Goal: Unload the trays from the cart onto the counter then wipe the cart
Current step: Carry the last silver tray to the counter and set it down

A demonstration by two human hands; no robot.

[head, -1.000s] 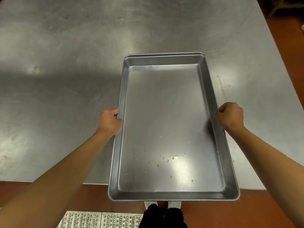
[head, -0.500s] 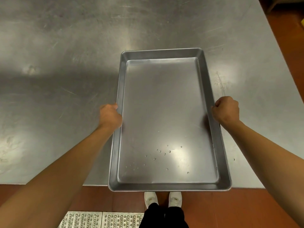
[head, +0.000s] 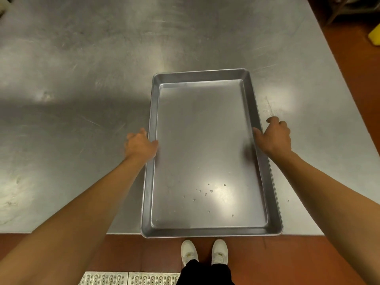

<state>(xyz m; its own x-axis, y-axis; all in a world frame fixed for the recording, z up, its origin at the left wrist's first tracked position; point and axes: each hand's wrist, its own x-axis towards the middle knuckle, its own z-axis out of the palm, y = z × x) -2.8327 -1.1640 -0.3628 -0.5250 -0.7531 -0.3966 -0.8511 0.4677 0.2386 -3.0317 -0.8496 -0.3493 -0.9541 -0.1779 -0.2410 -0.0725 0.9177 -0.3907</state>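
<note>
A yellow object lies on the red floor far right, well apart from the tray, which lies flat at the table's near edge, bare steel beyond, left hand and right hand loosely touching its long rims

Brushed, scuffed steel counter bearing a single empty metal tray, set lengthwise at the near edge with its front rim slightly overhanging. A few water droplets beading on the tray's floor; one stray drop on the steel just right of it.
</note>
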